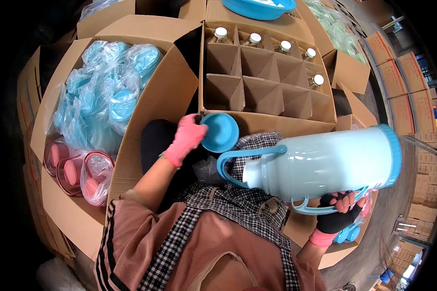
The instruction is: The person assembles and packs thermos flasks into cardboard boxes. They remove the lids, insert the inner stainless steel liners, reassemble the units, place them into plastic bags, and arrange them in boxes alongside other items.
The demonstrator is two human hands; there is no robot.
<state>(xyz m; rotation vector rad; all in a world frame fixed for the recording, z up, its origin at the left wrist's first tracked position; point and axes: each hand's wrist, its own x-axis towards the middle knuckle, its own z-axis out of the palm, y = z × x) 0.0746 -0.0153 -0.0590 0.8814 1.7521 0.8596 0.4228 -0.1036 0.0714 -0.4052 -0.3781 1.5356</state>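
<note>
My left hand (187, 138), in a pink glove, holds a round blue plastic lid (221, 132) by its rim, just in front of a divided cardboard box (267, 92). My right hand (340, 211), in a black and pink glove, grips the side handle of a pale blue flask shell (320, 162) lying sideways, its open neck pointing left toward the lid. A blue carrying loop (238, 157) hangs at that neck. A checked apron covers my lap below both hands.
The divided box holds several glass liners with white caps (254, 38) along its far and right cells. A large box at left (155, 97) is full of bagged blue lids (107, 97) and pink lids (77, 169). Stacked cartons (403, 82) stand at right.
</note>
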